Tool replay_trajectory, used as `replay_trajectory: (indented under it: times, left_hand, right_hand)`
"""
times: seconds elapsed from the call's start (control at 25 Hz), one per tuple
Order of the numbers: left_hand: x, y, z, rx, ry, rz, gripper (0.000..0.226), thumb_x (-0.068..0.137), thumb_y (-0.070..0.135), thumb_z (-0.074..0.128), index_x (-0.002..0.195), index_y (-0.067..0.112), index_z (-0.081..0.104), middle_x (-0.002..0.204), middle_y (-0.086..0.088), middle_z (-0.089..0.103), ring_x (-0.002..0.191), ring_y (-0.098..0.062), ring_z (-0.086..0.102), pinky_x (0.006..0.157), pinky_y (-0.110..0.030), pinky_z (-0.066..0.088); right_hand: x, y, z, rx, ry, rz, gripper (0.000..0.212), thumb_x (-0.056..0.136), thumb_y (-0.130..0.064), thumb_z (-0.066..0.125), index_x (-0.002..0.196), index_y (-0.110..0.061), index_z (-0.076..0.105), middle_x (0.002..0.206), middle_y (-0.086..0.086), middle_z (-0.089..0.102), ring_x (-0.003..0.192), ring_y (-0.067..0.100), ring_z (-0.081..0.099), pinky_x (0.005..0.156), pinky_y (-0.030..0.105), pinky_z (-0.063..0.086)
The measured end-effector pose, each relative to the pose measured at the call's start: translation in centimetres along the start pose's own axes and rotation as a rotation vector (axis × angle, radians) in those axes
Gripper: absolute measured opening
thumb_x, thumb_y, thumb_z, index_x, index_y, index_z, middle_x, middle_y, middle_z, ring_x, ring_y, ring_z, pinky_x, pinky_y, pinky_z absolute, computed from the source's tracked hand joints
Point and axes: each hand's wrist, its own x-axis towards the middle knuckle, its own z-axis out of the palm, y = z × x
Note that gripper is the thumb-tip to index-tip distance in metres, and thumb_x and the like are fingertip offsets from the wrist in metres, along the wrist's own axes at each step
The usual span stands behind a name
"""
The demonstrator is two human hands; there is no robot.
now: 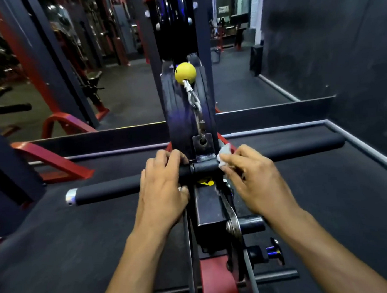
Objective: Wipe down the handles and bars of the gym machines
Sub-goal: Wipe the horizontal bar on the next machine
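Observation:
A long black padded handle bar [109, 190] with a chrome end cap runs across the view from lower left to upper right. My left hand [162, 182] grips it just left of its bare metal centre. My right hand [251, 174] pinches a small white cloth [224, 156] and holds it against the bar just right of that centre. The bar's right half [312, 147] stretches away behind my right hand.
The bar is joined to a cable with a yellow ball stopper [185, 72] on a dark upright column [187, 115]. Red frame parts [53, 159] stand at left. A black adjustment knob [275, 251] sticks out at lower right. A dark wall [340, 46] rises at right.

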Motion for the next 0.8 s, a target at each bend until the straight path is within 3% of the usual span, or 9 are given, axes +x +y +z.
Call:
replay_trajectory:
  times: [0.08,0.24,0.4,0.6,0.72,0.8]
  left_hand:
    - [-0.1,-0.6,-0.2,-0.081,0.019,0.02,0.051,0.065,0.005,0.08,0.103,0.028,0.055,0.105,0.011,0.045,0.095,-0.018,0.045,0.086,-0.04,0.046]
    - [0.0,-1.0,-0.8,-0.132,0.046,0.049,0.049,0.068,0.014,0.09,0.106,0.027,0.063,0.102,0.013,0.051,0.097,-0.016,0.049,0.085,-0.038,0.048]
    - [0.2,-2.1,-0.5,-0.087,0.078,0.094,0.049,0.067,0.025,0.094,0.111,0.026,0.071,0.099,0.009,0.06,0.096,-0.022,0.05,0.086,-0.051,0.05]
    - [0.2,-2.6,-0.6,-0.137,0.071,0.107,0.048,0.074,0.027,0.089,0.117,0.032,0.068,0.104,0.012,0.046,0.096,-0.016,0.051,0.087,-0.045,0.05]
    - [0.2,-2.6,-0.9,-0.1,0.049,0.115,0.045,0.076,0.033,0.087,0.117,0.035,0.068,0.094,0.017,0.041,0.089,-0.011,0.047,0.078,-0.038,0.046]
    - [0.2,-2.6,-0.9,-0.089,0.067,0.102,0.045,0.076,0.035,0.087,0.118,0.035,0.07,0.09,0.016,0.041,0.085,-0.009,0.047,0.075,-0.035,0.041]
  right_hand:
    - [-0.2,0.8,-0.3,-0.012,-0.013,-0.018,0.017,0.094,-0.018,0.071,0.11,-0.018,0.074,0.086,-0.01,0.052,0.069,0.009,0.051,0.063,0.026,0.044]
    - [0.2,3.8,-3.3,-0.082,0.097,0.154,0.018,0.094,-0.019,0.071,0.11,-0.016,0.077,0.085,-0.012,0.054,0.069,0.01,0.056,0.066,0.035,0.052]
    - [-0.4,1.3,-0.7,-0.016,0.027,-0.002,0.019,0.094,-0.016,0.071,0.112,-0.016,0.075,0.087,-0.017,0.049,0.071,0.004,0.05,0.068,0.024,0.046]
    - [-0.3,3.5,-3.8,-0.141,0.111,0.298,0.017,0.095,-0.024,0.068,0.11,-0.024,0.075,0.089,-0.009,0.06,0.076,0.016,0.061,0.067,0.031,0.048]
    - [-0.7,1.6,-1.4,0.068,0.03,0.187,0.02,0.096,-0.028,0.066,0.116,-0.027,0.071,0.095,-0.009,0.068,0.078,0.011,0.065,0.074,0.036,0.057]
    - [-1.2,0.9,-0.1,0.199,-0.041,0.19,0.023,0.095,-0.024,0.068,0.117,-0.032,0.068,0.094,-0.013,0.071,0.078,0.004,0.067,0.075,0.032,0.057]
